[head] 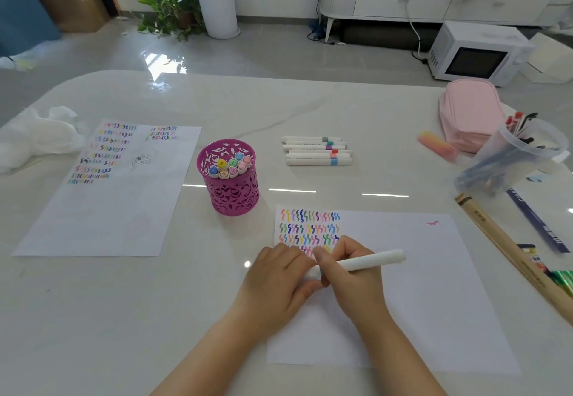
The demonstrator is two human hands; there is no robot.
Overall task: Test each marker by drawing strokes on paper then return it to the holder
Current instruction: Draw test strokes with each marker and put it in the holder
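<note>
Both hands on one white plastic marker [366,261]
Long axis left-right; right hand [353,274] grips mid-barrel, left hand [279,274] pinches left cap end, tail projecting right.

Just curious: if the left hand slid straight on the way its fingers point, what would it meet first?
Almost at once the right hand, which grips the white marker; the left hand already touches that marker's near end. Beyond lie coloured strokes on the paper.

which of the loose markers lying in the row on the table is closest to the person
The blue-banded marker, at the near end of the row; the grey-banded one sits farthest back, with the red-banded one between.
</note>
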